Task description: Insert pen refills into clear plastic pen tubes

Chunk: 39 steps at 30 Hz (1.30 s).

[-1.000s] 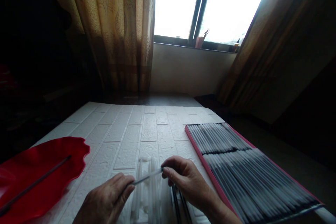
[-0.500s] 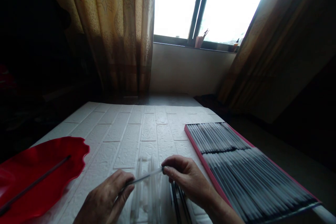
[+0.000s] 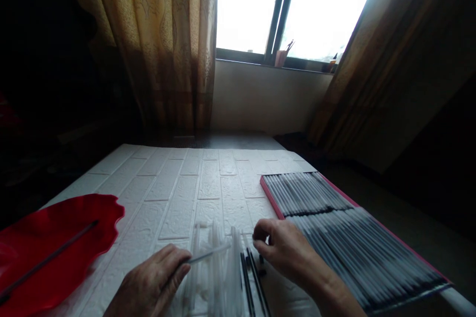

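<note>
My left hand [image 3: 150,277] pinches one end of a thin translucent tube [image 3: 210,253], which slants up to the right over other clear tubes [image 3: 234,267] lying on the table. My right hand [image 3: 280,245] is closed in a pinch, apart from that tube. Something small and dark seems to show at its fingertips, too small to name. Below the right hand lie a few thin black rods [image 3: 256,280] and small black pieces [image 3: 262,272]. Some of the clear tubes are blurred.
On the right lies a pink-edged box [image 3: 271,198] packed with two rows of thin grey sticks [image 3: 357,252]. A red wavy-rimmed tray [image 3: 74,213] on the left holds one long dark rod [image 3: 52,260]. White brick-patterned sheeting [image 3: 178,218] covers the table. Curtains [image 3: 159,49] flank a window behind.
My right hand has let go of the tube's far end and moved right, over the small black pieces. My left hand keeps its grip on the tube in about the same place.
</note>
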Available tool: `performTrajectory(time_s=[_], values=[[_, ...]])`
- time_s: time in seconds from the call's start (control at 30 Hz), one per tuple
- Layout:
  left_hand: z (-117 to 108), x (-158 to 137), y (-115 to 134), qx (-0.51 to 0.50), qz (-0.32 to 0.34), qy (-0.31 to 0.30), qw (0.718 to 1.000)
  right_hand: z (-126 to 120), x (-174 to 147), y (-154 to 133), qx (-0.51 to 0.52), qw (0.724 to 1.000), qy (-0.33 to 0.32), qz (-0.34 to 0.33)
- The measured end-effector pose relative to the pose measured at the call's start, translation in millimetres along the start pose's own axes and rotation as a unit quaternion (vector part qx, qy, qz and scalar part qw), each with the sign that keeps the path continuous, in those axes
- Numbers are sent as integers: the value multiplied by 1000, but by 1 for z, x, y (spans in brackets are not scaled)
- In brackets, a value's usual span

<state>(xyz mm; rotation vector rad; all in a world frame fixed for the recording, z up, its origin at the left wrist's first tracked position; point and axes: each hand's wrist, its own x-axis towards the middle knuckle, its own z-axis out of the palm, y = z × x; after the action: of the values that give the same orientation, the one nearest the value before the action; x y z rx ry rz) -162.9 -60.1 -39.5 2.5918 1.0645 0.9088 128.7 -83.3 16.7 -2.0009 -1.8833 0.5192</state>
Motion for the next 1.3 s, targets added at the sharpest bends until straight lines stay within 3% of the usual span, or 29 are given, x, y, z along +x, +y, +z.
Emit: performTrajectory(time_s=[0.17,0.37,0.47,0.6,0.77,0.93,1.03,1.2,1.23,1.3], values=[[-6,8,8,-17,18,2,1000,5,-2,3,-61,998,-14,-13],[-10,13,13,-16,48,5,999,1,-4,-3,-43,998,-7,-36],[-9,11,10,-28,45,0,999,-3,-6,-9,35,997,-11,-65],[-7,9,8,-42,41,-14,998,-3,-10,-18,183,976,-58,-101],[-8,10,12,-47,35,-28,998,4,-10,-21,227,964,-90,-102],[-15,15,18,-10,36,-5,999,5,-5,-21,310,946,-47,-83],[-16,14,17,25,43,30,998,1,1,-17,396,915,51,-48],[-11,12,10,28,20,30,999,-8,12,0,592,775,215,46],[-10,11,10,27,17,35,999,-8,14,2,608,759,228,51],[-11,11,10,28,14,47,998,-8,15,4,604,762,227,47]])
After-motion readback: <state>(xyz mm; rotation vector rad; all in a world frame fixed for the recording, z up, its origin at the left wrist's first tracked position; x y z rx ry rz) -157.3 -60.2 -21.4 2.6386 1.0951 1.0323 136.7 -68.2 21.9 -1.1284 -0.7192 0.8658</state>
